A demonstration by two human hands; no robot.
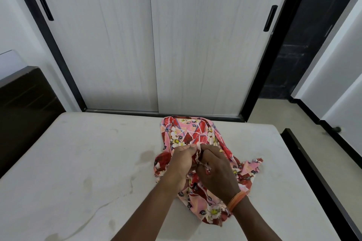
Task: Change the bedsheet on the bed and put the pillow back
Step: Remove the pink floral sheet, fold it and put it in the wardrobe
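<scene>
From the head camera, we see both of our forearms reaching in from the bottom edge, cut off below the elbow. Our left hand (pixel 181 160) and right hand (pixel 214 166) meet knuckle to knuckle over a bunched floral bedsheet (pixel 185 133), each fist closed on a pinch of its hem; our fingertips are buried in the cloth, so how much each one holds we cannot tell. The sheet lies crumpled on the bare, stained mattress (pixel 78 162), right of its middle, and our wrists hide its centre. Its long axis runs from near us toward the far edge of the mattress, the folded end pointing at the sliding wardrobe doors (pixel 152 45), the loose ragged end spreading under our right wrist, which wears an orange band (pixel 236 199). A dark headboard (pixel 23 107) stands at the left, partly cut off by the frame. On the right, the black bed frame (pixel 321 182) runs out of view.
</scene>
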